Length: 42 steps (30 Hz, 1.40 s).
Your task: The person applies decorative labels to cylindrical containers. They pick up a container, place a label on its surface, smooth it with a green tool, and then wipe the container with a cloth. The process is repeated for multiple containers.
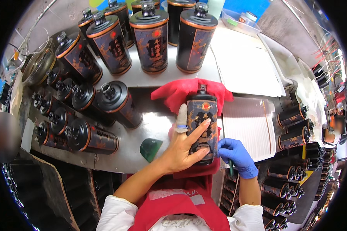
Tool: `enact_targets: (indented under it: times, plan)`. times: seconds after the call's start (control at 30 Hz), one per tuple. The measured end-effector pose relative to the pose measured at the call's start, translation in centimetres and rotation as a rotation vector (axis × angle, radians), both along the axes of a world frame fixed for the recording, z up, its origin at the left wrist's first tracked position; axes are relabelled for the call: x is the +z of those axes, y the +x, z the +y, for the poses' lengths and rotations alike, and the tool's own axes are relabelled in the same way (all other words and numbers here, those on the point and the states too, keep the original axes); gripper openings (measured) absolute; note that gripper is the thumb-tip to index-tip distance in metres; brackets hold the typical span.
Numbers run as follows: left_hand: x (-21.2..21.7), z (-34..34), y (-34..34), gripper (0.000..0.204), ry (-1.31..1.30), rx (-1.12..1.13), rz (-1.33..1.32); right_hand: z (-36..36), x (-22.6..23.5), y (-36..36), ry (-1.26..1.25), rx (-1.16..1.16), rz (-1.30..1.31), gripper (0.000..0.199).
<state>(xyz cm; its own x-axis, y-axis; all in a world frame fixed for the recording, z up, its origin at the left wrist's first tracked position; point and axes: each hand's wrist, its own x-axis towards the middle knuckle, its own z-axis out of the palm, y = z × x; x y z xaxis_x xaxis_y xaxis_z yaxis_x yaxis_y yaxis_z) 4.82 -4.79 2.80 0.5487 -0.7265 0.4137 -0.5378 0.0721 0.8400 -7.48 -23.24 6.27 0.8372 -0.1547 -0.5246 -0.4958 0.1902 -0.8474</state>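
A black cylindrical bottle (201, 115) with a dark blue and orange label lies on a red cloth (181, 92) on the metal table. My left hand (183, 148) rests on the bottle's label, fingers spread, a cloth cot on the index finger. My right hand (237, 156), in a blue glove, is closed around a thin green tool at the bottle's lower right edge.
Several matching black bottles stand upright at the back (152, 38) and lie on their sides at the left (88, 134). A green scraper (149, 148) lies on the table. White label sheets (250, 123) sit to the right, and more bottles (293, 131) fill racks beyond.
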Motion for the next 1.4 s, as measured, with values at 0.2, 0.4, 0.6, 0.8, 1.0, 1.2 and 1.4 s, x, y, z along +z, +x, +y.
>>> enact_targets:
  times: [0.2, 0.4, 0.6, 0.8, 1.0, 1.2, 1.4]
  plan:
    - [0.3, -1.2, -0.3, 0.062, -0.432, -0.005, 0.793, -1.1, 0.0, 6.2, -0.111, -0.208, -0.158, 0.023]
    - [-0.2, -4.2, 3.3, 0.031, -0.417, 0.251, 1.065, -0.8, -1.6, 8.6, -0.006, -0.243, -0.165, 0.024]
    - [-1.6, -5.5, 3.9, 0.038, -0.259, 0.53, 0.831, -0.5, -2.0, 8.7, 0.145, -0.281, -0.144, 0.026]
    - [-1.9, -4.9, 3.1, 0.04, -0.516, 0.267, 1.072, -1.1, -2.4, 7.7, 0.244, -0.276, -0.193, 0.025]
    - [-1.8, -3.9, 2.9, 0.047, -0.353, 0.216, 1.023, -0.1, -2.3, 7.4, 0.149, -0.224, -0.174, 0.033]
    - [-2.7, -5.1, 3.0, 0.044, -0.51, 0.255, 1.134, -0.3, -2.7, 7.1, 0.17, -0.281, -0.164, 0.035]
    - [-2.8, -3.3, 1.5, 0.06, -0.33, 0.012, 0.909, 0.8, -3.9, 6.3, 0.08, -0.284, -0.245, 0.037]
